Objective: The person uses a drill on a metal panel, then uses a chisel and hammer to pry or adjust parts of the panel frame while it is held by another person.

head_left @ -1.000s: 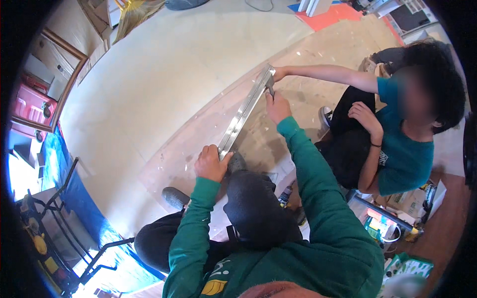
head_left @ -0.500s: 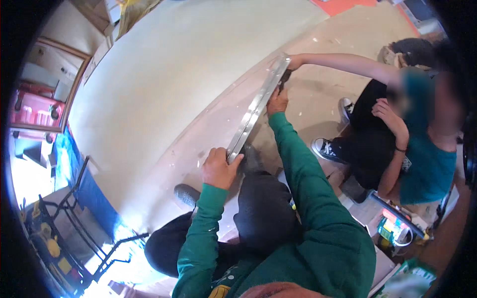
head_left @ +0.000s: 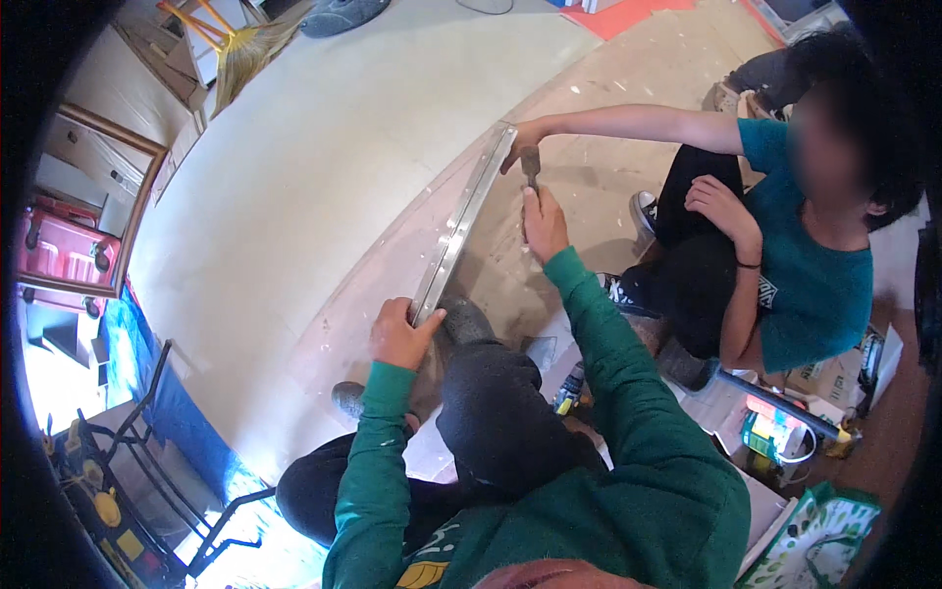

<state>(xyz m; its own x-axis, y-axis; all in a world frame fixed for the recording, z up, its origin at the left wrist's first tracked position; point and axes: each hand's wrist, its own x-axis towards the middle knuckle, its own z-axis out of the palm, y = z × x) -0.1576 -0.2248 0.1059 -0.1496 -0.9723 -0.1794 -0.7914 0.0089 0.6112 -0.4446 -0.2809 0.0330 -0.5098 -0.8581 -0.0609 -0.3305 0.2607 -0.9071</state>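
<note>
A long silvery metal strip [head_left: 459,234], dotted along its length, slants away from me beside the pale sheet. My left hand [head_left: 400,336] is closed around its near end, thumb on the right side. At the far end a co-worker's hand [head_left: 523,140] grips the strip. My right hand [head_left: 546,226] is wrapped round the handle of a hand tool [head_left: 531,163] with a broad dark end, possibly a scraper; its exact kind is unclear. The tool is held to the right of the strip, just below the co-worker's hand, apart from the strip.
A large pale sheet [head_left: 294,187] spreads across the left and middle. The co-worker [head_left: 805,265] crouches at right. A long dark-handled tool [head_left: 775,401] and a small bottle [head_left: 568,390] lie to my right. At left are a framed mirror [head_left: 143,211], black metal framework [head_left: 147,432] and a broom [head_left: 238,57].
My right hand has drawn the tool away from the strip, to its right. The strip and the hands on it appear lower and further left, partly because the view shifted.
</note>
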